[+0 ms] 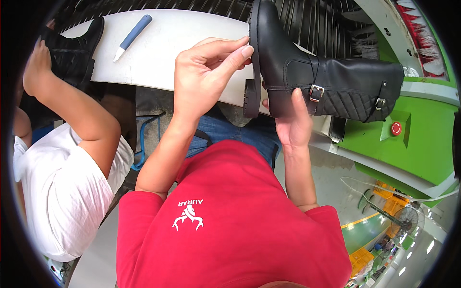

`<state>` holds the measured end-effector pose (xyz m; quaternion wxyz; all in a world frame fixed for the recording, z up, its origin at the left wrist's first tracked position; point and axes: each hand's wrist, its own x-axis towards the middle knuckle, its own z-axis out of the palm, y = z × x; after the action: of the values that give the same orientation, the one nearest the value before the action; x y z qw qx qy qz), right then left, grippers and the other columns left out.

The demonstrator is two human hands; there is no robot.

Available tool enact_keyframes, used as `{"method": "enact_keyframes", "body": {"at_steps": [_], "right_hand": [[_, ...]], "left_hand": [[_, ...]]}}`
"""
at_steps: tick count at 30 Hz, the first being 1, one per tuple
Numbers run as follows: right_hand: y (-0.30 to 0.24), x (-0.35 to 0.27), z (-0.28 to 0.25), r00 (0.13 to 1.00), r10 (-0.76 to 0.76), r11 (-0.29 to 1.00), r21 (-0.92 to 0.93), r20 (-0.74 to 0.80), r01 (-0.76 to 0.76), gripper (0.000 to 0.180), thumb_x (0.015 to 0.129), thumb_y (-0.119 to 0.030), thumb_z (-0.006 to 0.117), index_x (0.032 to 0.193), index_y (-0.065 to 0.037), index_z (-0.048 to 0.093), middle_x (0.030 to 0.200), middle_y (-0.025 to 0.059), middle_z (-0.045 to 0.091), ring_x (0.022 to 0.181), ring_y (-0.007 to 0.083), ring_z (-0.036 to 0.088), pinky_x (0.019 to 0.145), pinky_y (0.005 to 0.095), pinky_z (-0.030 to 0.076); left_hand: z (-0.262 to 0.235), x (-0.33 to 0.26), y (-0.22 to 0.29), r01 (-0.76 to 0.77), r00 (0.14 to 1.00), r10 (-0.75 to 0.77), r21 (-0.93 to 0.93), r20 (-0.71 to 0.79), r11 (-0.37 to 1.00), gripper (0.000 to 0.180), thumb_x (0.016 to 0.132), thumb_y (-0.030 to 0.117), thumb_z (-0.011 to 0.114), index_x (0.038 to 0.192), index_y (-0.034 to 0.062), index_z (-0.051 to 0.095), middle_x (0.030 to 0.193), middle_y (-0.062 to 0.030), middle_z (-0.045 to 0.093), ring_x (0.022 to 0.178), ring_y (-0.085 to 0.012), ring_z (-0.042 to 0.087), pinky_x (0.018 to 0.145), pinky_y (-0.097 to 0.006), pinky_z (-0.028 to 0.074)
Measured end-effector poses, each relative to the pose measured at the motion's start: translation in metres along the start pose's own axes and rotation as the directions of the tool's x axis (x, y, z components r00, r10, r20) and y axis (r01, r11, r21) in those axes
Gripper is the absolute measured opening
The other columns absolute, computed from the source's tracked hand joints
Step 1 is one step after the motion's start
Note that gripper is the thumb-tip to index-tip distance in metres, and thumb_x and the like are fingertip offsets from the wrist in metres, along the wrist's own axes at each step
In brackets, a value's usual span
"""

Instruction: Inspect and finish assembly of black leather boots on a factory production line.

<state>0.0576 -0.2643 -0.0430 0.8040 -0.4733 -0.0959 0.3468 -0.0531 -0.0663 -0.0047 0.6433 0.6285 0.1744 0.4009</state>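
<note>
A black knee-high boot (283,57) lies on its side across the work surface, its sole toward my left hand and its shaft pointing right. Two buckled straps and a quilted panel show on the shaft. My right hand (295,122) supports the boot from below at the heel and ankle, thumb up against the leather. The fingers of my left hand (206,69) are pinched together right at the edge of the treaded sole (256,53). Whatever may be between those fingertips is too small to make out.
A blue-handled tool with a pale tip (132,38) lies on the white table (158,62). On the left, a co-worker's arm (79,103) reaches to another black boot (77,50). A green machine (418,139) with a red button stands at right, and dark slats (211,9) run behind.
</note>
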Motion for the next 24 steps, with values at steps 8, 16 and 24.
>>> {"method": "enact_keyframes", "body": {"at_steps": [8, 16, 24], "right_hand": [[0.003, -0.008, -0.003, 0.994, 0.081, 0.997, -0.015, 0.071, -0.08, 0.056, 0.112, -0.039, 0.069, 0.155, -0.004, 0.06, 0.143, 0.0169, 0.072, 0.128, 0.0325, 0.072, 0.093, 0.047, 0.064], [-0.001, -0.012, 0.016, 0.924, -0.379, 0.799, -0.484, 0.057, 0.358, 0.04, 0.1, -0.007, 0.086, 0.138, -0.001, 0.073, 0.134, 0.0057, 0.074, 0.118, 0.0132, 0.069, 0.107, 0.0328, 0.054], [-0.018, -0.019, -0.021, 0.996, 0.015, 0.997, -0.072, 0.083, -0.009, 0.052, 0.113, -0.03, 0.066, 0.155, 0.0, 0.06, 0.142, 0.0172, 0.072, 0.12, 0.031, 0.075, 0.098, 0.0464, 0.064]], "left_hand": [[-0.011, -0.004, 0.011, 0.205, 0.979, -0.203, -0.135, 0.028, 0.969, 0.018, 0.099, 0.003, 0.086, 0.113, -0.0073, 0.083, 0.099, -0.0175, 0.084, 0.085, -0.0202, 0.083, 0.077, -0.03, 0.07], [-0.003, -0.002, -0.02, 0.236, 0.967, -0.251, -0.207, -0.048, 0.949, 0.017, 0.102, 0.004, 0.083, 0.113, -0.0086, 0.082, 0.101, -0.02, 0.083, 0.088, -0.0219, 0.084, 0.074, -0.032, 0.072], [-0.035, 0.016, -0.009, 0.096, 0.985, -0.075, -0.131, 0.155, 0.987, 0.039, 0.091, 0.002, 0.093, 0.124, -0.0078, 0.075, 0.116, -0.0189, 0.08, 0.108, -0.0257, 0.081, 0.093, -0.033, 0.069]]}}
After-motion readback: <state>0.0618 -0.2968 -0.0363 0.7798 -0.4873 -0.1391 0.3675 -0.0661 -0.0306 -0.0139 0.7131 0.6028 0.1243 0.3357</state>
